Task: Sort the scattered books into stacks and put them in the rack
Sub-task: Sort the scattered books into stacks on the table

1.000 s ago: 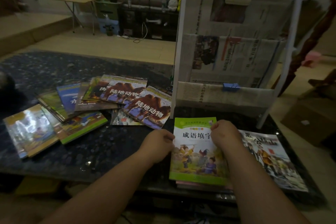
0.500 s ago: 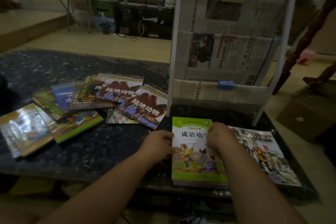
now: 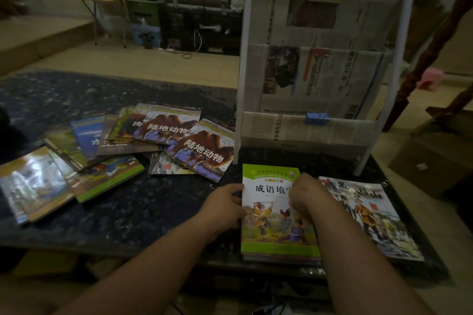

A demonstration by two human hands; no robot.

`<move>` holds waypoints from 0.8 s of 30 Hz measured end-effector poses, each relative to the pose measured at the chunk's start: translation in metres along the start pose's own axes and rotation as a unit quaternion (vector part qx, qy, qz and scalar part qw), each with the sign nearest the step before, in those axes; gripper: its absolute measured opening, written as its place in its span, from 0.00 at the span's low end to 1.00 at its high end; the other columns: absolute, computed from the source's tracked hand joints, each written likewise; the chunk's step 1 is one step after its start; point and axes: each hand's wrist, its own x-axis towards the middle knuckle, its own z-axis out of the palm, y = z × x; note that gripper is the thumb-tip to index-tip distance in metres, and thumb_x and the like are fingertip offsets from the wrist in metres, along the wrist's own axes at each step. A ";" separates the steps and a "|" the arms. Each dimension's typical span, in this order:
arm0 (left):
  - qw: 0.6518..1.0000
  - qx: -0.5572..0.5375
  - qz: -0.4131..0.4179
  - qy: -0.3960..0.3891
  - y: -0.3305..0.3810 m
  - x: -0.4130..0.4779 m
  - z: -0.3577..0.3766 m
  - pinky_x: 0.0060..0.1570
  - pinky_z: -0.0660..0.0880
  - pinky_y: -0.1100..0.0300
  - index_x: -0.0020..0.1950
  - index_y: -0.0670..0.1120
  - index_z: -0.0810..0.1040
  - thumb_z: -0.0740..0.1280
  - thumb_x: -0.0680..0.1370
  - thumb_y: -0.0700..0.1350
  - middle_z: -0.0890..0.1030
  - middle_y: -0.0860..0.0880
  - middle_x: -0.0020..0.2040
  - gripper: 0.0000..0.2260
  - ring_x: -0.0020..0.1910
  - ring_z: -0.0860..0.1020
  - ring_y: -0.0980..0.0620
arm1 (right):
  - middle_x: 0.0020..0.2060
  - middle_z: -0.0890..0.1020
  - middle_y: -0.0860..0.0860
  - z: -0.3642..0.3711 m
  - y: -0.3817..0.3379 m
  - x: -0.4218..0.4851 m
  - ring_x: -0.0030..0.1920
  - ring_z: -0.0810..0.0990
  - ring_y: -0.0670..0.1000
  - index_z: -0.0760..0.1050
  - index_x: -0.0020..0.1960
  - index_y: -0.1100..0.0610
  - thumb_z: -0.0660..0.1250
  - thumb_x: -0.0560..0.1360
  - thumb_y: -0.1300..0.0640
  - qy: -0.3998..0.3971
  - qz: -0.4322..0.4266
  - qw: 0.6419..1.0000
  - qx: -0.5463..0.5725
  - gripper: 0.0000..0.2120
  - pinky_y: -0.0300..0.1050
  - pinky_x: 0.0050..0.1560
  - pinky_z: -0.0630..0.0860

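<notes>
A stack of books topped by a green-covered book (image 3: 273, 227) lies on the dark table near its front edge. My left hand (image 3: 225, 203) grips the stack's left edge, thumb on the cover. My right hand (image 3: 308, 195) rests on the upper right of the green cover, knuckles up, its fingertips hidden. Right of it lies a second stack with painted figures on the top cover (image 3: 371, 220). Several scattered books (image 3: 158, 140) overlap on the left of the table. The white rack (image 3: 320, 125), lined with newspaper, stands just behind the green stack.
A blue clip (image 3: 316, 118) holds the newspaper on the rack's lowest shelf. The dark speckled table (image 3: 143, 212) shows bare between the scattered books and my arms. A cardboard box (image 3: 432, 161) sits on the floor at the right. Furniture lines the far wall.
Both hands slid from the green book's top edge toward me: the left to its left edge, the right onto the cover. The books have not visibly moved.
</notes>
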 end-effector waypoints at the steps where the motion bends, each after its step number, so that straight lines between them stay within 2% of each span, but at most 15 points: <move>1: 1.000 0.000 -0.002 -0.005 0.001 -0.001 -0.001 0.52 0.80 0.42 0.75 0.48 0.65 0.68 0.75 0.32 0.83 0.47 0.55 0.31 0.52 0.82 0.46 | 0.62 0.76 0.62 0.000 -0.002 -0.001 0.62 0.75 0.61 0.70 0.66 0.64 0.62 0.77 0.61 -0.005 0.003 1.000 -0.009 0.19 0.47 0.53 0.72; 3: 1.000 0.012 0.002 -0.008 0.003 -0.004 -0.004 0.51 0.80 0.47 0.74 0.49 0.66 0.68 0.75 0.33 0.82 0.48 0.55 0.29 0.52 0.81 0.47 | 0.65 0.73 0.61 0.000 -0.007 -0.003 0.64 0.74 0.62 0.68 0.70 0.61 0.62 0.78 0.59 -0.007 0.001 1.000 -0.030 0.21 0.50 0.60 0.72; 5: 0.999 0.043 0.017 0.018 0.005 -0.006 -0.012 0.46 0.80 0.55 0.74 0.49 0.67 0.67 0.76 0.35 0.80 0.49 0.57 0.28 0.50 0.80 0.50 | 0.67 0.72 0.59 0.001 -0.015 -0.008 0.64 0.72 0.61 0.69 0.69 0.57 0.61 0.77 0.57 0.012 -0.023 0.999 -0.040 0.20 0.52 0.62 0.71; 8: 0.991 0.103 0.033 0.078 0.006 -0.007 -0.034 0.45 0.78 0.59 0.73 0.48 0.69 0.68 0.76 0.38 0.78 0.47 0.62 0.25 0.49 0.79 0.51 | 0.65 0.73 0.57 0.005 -0.030 -0.013 0.64 0.73 0.60 0.71 0.67 0.53 0.63 0.76 0.60 0.046 -0.074 0.996 -0.030 0.20 0.51 0.62 0.72; 12: 0.967 0.198 0.051 0.154 0.007 -0.014 -0.074 0.52 0.77 0.57 0.68 0.51 0.72 0.69 0.76 0.44 0.78 0.52 0.54 0.20 0.50 0.78 0.52 | 0.65 0.75 0.54 0.017 -0.054 -0.022 0.62 0.74 0.57 0.72 0.67 0.51 0.66 0.76 0.62 0.042 -0.112 0.992 0.032 0.20 0.47 0.56 0.73; 15: 0.928 0.297 0.068 0.215 0.005 -0.019 -0.104 0.56 0.76 0.54 0.67 0.54 0.73 0.70 0.75 0.47 0.79 0.49 0.61 0.21 0.56 0.78 0.49 | 0.63 0.76 0.52 0.026 -0.070 -0.027 0.58 0.76 0.54 0.74 0.64 0.49 0.67 0.76 0.60 0.036 -0.138 0.987 0.080 0.18 0.45 0.47 0.72; 18: 0.866 0.417 0.064 0.268 0.002 -0.021 -0.135 0.60 0.74 0.53 0.70 0.52 0.72 0.70 0.75 0.49 0.76 0.47 0.65 0.23 0.62 0.75 0.45 | 0.62 0.77 0.51 0.034 -0.084 -0.031 0.58 0.76 0.52 0.75 0.64 0.50 0.69 0.76 0.58 0.026 -0.176 0.979 0.101 0.17 0.43 0.49 0.71; 19: 0.849 0.446 0.056 0.277 0.000 -0.021 -0.144 0.60 0.74 0.52 0.70 0.51 0.71 0.70 0.75 0.50 0.76 0.46 0.65 0.24 0.63 0.74 0.45 | 0.61 0.78 0.51 0.037 -0.089 -0.032 0.57 0.76 0.52 0.75 0.63 0.51 0.69 0.76 0.59 0.026 -0.188 0.976 0.103 0.16 0.42 0.49 0.71; 22: 0.827 0.483 0.037 0.285 -0.009 -0.017 -0.165 0.57 0.75 0.50 0.68 0.50 0.72 0.69 0.74 0.51 0.77 0.45 0.61 0.23 0.60 0.75 0.43 | 0.60 0.79 0.52 0.048 -0.104 -0.034 0.53 0.77 0.52 0.76 0.61 0.51 0.70 0.75 0.58 0.016 -0.208 0.972 0.113 0.15 0.40 0.47 0.69; 24: 0.807 0.506 0.024 0.304 -0.013 -0.015 -0.175 0.55 0.74 0.51 0.64 0.50 0.73 0.68 0.74 0.51 0.77 0.46 0.59 0.19 0.59 0.75 0.44 | 0.57 0.79 0.51 0.054 -0.113 -0.035 0.55 0.77 0.53 0.76 0.61 0.51 0.70 0.75 0.56 0.006 -0.215 0.970 0.115 0.15 0.40 0.48 0.69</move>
